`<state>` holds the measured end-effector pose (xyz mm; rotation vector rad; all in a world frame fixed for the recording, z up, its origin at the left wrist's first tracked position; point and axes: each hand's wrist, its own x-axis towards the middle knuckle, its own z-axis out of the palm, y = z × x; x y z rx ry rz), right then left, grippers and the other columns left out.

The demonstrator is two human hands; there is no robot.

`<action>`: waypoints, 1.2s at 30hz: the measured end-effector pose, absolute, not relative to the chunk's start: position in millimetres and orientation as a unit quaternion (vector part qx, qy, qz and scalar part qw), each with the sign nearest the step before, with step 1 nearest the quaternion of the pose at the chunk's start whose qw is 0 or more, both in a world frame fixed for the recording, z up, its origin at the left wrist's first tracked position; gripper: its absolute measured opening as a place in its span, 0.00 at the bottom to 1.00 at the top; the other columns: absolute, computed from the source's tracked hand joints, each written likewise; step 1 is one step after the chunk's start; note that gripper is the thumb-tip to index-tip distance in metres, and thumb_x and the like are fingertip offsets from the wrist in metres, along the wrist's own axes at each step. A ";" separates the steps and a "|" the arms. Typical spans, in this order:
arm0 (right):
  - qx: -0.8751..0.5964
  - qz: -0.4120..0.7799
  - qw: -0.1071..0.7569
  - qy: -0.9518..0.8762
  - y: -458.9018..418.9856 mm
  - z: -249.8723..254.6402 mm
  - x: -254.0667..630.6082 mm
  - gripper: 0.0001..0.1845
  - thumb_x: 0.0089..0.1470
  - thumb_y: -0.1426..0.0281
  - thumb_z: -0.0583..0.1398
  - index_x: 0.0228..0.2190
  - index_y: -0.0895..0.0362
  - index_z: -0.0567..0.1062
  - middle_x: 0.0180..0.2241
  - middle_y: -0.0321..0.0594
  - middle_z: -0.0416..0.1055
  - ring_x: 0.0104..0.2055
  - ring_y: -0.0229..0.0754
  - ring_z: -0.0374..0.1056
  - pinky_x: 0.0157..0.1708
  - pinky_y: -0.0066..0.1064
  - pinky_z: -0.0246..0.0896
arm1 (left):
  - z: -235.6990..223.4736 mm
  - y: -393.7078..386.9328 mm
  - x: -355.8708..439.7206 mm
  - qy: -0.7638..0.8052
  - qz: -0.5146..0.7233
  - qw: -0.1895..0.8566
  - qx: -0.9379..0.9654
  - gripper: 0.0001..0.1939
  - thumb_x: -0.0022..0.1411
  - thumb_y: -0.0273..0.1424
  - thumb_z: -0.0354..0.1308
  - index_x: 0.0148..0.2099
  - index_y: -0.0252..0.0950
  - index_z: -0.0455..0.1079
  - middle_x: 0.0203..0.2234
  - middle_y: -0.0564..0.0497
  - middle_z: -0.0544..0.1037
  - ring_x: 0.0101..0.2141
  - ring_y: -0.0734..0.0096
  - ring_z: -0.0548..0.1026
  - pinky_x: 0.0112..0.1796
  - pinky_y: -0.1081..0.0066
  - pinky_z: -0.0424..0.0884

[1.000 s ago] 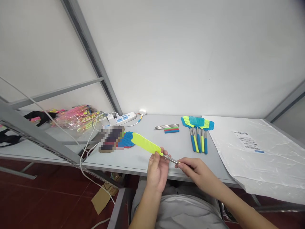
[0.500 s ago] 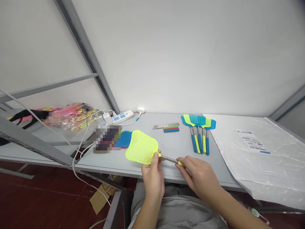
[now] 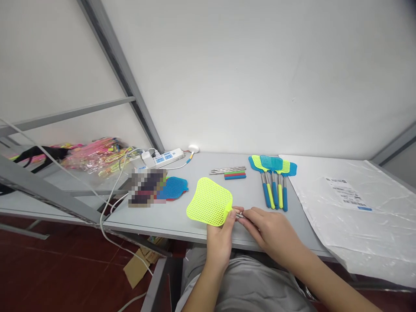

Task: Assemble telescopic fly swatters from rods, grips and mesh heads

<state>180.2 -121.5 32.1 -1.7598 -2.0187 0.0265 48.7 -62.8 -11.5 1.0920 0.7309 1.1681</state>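
Note:
A yellow-green fly swatter (image 3: 209, 201) with a perforated head is held in front of me, above the table's front edge. My left hand (image 3: 221, 240) pinches its neck, thumb on top, just below the head. Close beside it, my right hand (image 3: 268, 229) is closed around the metal rod; only a short stretch of rod shows between the hands, and the grip is hidden. Several finished-looking swatters (image 3: 273, 182) with blue and yellow-green grips lie fanned out to the right. Loose metal rods (image 3: 228, 170) and coloured grip tubes (image 3: 235, 175) lie behind my hands.
Blue swatter heads (image 3: 173, 188) are stacked at left, beside a pixelated patch. A power strip (image 3: 167, 158) with white cables stands at the back left. White plastic packaging (image 3: 357, 216) with a label covers the right side. Plastic-bagged colourful items (image 3: 97, 160) lie far left.
The swatter and my left hand have shifted right. My right hand has slid closer to the left along the rod, so less rod shows between them.

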 end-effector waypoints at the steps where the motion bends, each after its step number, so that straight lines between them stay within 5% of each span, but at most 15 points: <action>1: -0.635 0.010 0.232 -0.737 -121.4 32.9 180.4 0.14 0.66 0.64 0.48 0.37 0.53 0.71 0.29 0.34 0.72 0.27 0.37 0.66 0.26 0.31 0.45 | -9.9 -62.9 48.4 0.323 0.513 0.628 0.488 0.12 0.60 0.36 0.61 0.42 0.35 0.77 0.39 0.46 0.80 0.44 0.62 0.76 0.50 0.64 0.69; 11: -0.589 0.007 0.229 -0.775 -120.2 39.6 176.5 0.12 0.65 0.68 0.48 0.35 0.54 0.70 0.26 0.33 0.70 0.24 0.36 0.60 0.26 0.31 0.42 | -5.9 -80.1 50.5 0.357 0.584 0.548 0.480 0.10 0.61 0.36 0.60 0.40 0.36 0.77 0.37 0.48 0.80 0.41 0.66 0.77 0.47 0.68 0.71; 17: -0.604 -0.015 0.207 -0.770 -131.9 44.4 184.1 0.13 0.65 0.67 0.49 0.34 0.53 0.72 0.26 0.34 0.70 0.25 0.37 0.61 0.28 0.32 0.43 | 6.7 -47.9 19.0 0.365 0.698 0.525 0.322 0.14 0.59 0.42 0.61 0.36 0.34 0.76 0.32 0.49 0.78 0.29 0.74 0.75 0.32 0.73 0.73; 30: -0.598 -0.062 0.162 -0.782 -127.3 48.6 188.7 0.13 0.66 0.66 0.48 0.37 0.53 0.71 0.27 0.34 0.70 0.26 0.39 0.62 0.28 0.32 0.47 | 0.4 -69.1 42.3 0.270 0.567 0.668 0.399 0.16 0.66 0.41 0.54 0.35 0.33 0.74 0.31 0.47 0.76 0.36 0.69 0.74 0.43 0.67 0.70; 36: -0.593 -0.060 0.180 -0.783 -138.2 43.8 208.2 0.13 0.66 0.67 0.48 0.34 0.53 0.71 0.27 0.34 0.70 0.27 0.38 0.62 0.29 0.31 0.48 | 17.6 -40.4 6.6 0.273 0.683 0.614 0.286 0.12 0.59 0.40 0.62 0.31 0.35 0.72 0.28 0.52 0.73 0.31 0.74 0.72 0.35 0.72 0.71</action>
